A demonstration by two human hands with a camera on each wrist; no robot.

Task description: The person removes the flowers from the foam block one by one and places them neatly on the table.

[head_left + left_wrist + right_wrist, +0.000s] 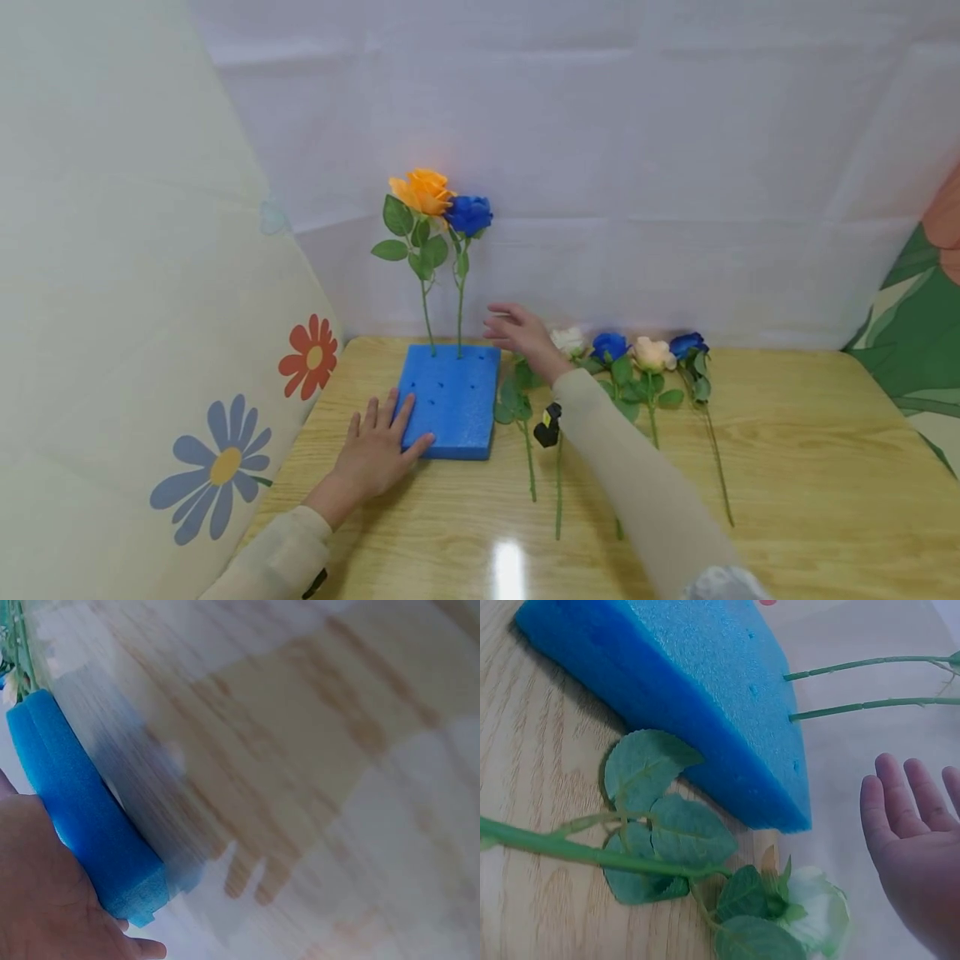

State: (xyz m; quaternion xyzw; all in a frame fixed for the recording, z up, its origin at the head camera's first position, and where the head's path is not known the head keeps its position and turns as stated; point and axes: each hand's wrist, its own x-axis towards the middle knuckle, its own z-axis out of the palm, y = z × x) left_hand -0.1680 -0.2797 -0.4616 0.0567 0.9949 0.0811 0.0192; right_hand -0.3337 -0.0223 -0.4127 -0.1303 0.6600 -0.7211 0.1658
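Yellow-brown, wood-grained flat table [810, 450]: straight along the back edge, slanting outward at both sides.
Creased, pale lavender cloth-like backdrop [675, 167]: upright directly behind the table, marked with horizontal and vertical folds.
Smooth off-white wall covering [112, 208]: along the table's left side, decorated with prints.
Red-petalled, yellow-centred printed flower [314, 358]: just left of the table's back left corner.
Blue-grey, yellow-centred printed flower [225, 467]: left of the table, nearer its front.
Small pale blue heart-like print [273, 218]: above and left of the table's back left corner.
Large green leaf print [907, 337]: right of the table.
Elongated white glare [509, 571]: on the table, toward its front.
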